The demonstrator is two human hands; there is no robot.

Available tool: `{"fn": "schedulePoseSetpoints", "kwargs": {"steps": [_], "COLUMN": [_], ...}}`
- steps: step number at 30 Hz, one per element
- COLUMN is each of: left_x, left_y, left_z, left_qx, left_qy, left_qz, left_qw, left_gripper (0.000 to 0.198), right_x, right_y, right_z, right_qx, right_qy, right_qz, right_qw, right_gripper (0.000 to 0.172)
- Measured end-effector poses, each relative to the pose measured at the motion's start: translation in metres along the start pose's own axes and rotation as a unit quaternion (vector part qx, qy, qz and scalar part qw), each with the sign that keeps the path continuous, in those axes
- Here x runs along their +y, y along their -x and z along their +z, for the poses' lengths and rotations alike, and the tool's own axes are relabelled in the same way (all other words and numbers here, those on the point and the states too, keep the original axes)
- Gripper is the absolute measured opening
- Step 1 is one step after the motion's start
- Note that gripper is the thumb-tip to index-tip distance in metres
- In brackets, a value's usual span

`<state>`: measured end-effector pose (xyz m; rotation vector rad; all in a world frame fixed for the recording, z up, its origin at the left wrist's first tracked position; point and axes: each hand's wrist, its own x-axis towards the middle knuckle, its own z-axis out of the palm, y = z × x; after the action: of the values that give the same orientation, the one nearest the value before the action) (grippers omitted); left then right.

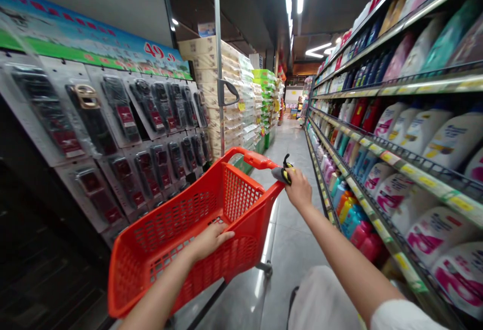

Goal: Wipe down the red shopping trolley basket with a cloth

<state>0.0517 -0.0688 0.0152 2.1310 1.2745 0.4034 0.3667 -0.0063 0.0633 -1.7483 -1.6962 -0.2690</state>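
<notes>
An orange shopping cart [237,244] with lattice walls stands turned sideways in front of me, its basket bare inside. My left hand [211,239] rests over the near side rim of the basket, fingers bent around the edge. At the cart's handle, my right hand [299,187] is closed around a grey, black and yellow object [282,174], which lies against the end of the handle. What that object is cannot be made out.
Belts in packaging [94,118] hang on a rack at the left. Stacked packs [230,93] line the aisle beyond a metal pole [218,33]. Shelves of bottles [426,134] run along the right. The grey tiled floor [290,219] leads ahead.
</notes>
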Motion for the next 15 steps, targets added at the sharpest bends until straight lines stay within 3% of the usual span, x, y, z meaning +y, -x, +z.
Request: {"fn": "schedulePoseSetpoints", "kwargs": {"steps": [3, 7, 9, 11, 14, 15], "left_x": [0.001, -0.001, -0.002, -0.002, -0.003, -0.003], "left_y": [0.002, 0.004, 0.003, 0.002, 0.001, 0.0], "left_z": [-0.004, -0.006, -0.006, -0.006, -0.007, -0.007], "left_qx": [-0.015, -0.012, -0.007, -0.001, 0.012, 0.014], "left_qy": [0.006, 0.001, 0.006, 0.009, 0.013, 0.014], "left_qz": [0.007, -0.004, -0.005, -0.013, -0.031, -0.033], "left_qw": [1.0, 1.0, 1.0, 1.0, 0.999, 0.999], "left_gripper": [0.042, 0.044, 0.047, 0.049, 0.051, 0.051], "right_x": [0.008, -0.006, -0.013, -0.014, -0.006, -0.001], "right_y": [-0.046, -0.097, -0.111, -0.117, -0.112, -0.108], "right_z": [0.0, 0.013, 0.025, 0.035, 0.042, 0.042], "right_qx": [-0.053, -0.143, -0.171, -0.199, -0.221, -0.219], "right_qy": [-0.045, -0.104, -0.174, -0.329, -0.543, -0.578], "right_qz": [-0.02, -0.1, -0.073, 0.014, 0.128, 0.147], "right_qw": [0.997, 0.979, 0.967, 0.923, 0.8, 0.772], "right_gripper": [0.044, 0.037, 0.031, 0.027, 0.025, 0.025]}}
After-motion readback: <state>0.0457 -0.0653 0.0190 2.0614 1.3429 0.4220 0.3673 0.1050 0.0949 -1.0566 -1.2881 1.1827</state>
